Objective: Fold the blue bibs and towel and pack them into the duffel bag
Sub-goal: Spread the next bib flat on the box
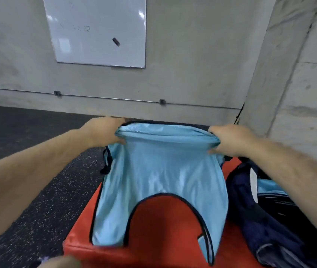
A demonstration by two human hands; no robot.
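A light blue bib with dark piping hangs stretched over a red padded box, neck cut-out toward me. My left hand grips its far left corner, and my right hand grips its far right corner; both hold the far edge raised and bunched. The navy duffel bag lies open on the box at the right, with light blue fabric showing inside it. No towel can be made out.
Black speckled rubber floor spreads to the left of the box. A concrete wall with a whiteboard stands close behind, and a concrete pillar rises at the right.
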